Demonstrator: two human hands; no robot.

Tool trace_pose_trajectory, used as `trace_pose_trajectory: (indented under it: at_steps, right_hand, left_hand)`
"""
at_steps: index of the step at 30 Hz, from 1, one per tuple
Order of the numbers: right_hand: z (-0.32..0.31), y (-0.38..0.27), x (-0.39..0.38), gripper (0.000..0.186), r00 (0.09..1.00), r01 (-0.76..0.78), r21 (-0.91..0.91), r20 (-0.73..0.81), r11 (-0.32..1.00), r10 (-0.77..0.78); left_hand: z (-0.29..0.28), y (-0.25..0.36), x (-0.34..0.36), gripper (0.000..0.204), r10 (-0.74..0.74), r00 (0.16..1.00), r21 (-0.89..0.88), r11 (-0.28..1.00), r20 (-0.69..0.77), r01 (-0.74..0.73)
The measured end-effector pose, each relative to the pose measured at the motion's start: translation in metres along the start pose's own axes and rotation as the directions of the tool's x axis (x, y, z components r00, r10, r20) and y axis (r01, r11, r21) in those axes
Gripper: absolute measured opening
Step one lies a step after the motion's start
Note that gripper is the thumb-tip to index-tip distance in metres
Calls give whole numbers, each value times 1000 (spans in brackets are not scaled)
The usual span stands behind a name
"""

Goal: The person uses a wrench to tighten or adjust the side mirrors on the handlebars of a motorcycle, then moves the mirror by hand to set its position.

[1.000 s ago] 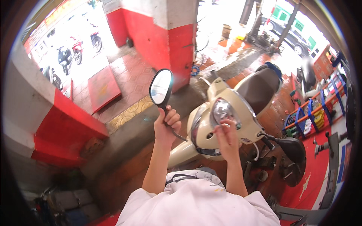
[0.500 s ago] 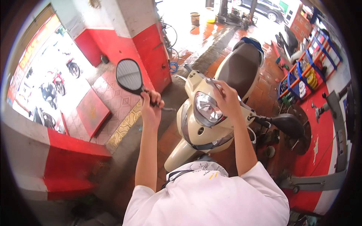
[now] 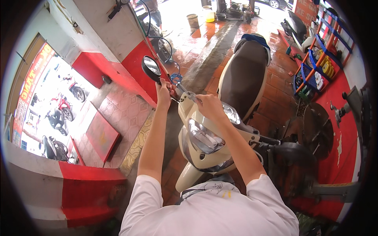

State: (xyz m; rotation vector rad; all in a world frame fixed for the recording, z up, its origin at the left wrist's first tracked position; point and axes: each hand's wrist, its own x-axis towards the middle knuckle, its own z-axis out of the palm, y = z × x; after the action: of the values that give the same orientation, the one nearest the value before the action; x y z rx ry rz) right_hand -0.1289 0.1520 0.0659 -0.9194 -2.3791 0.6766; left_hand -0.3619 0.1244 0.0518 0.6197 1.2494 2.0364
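My left hand (image 3: 163,92) is closed around the stem of a black-framed rear-view mirror (image 3: 152,67), with the mirror head tilted up above my fingers. The stem's bent lower end reaches close to the left handlebar (image 3: 182,88) of a cream scooter (image 3: 197,118); whether it touches is not clear. My right hand (image 3: 211,107) is closed at the grey lever mount on that handlebar, fingertips pressed together. What lies in those fingers is hidden. A second black mirror (image 3: 293,153) sticks out on the scooter's right side, blurred.
Behind the handlebars is the brown scooter seat (image 3: 247,74). An orange and blue rack (image 3: 315,65) with bottles stands along the right wall. At left are a red-and-white pillar (image 3: 138,59) and a red ramp board (image 3: 101,135). Buckets (image 3: 193,20) stand at the back.
My left hand has brought the mirror right, towards the handlebar, and its head has turned. My right hand has moved left from over the headlight to the lever mount. The view has shifted.
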Motion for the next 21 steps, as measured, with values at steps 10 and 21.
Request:
trace_pose_trajectory:
  at_steps: [10,21]
  right_hand:
    - [0,6,5,28,997,-66,93,40,993,63]
    - [2,10,33,28,991,-90,93,104,992,80]
  left_hand:
    - [15,-17,19,18,16,1000,118,993,-5,-15]
    - [12,-25,29,17,10,998,163,987,-67,1]
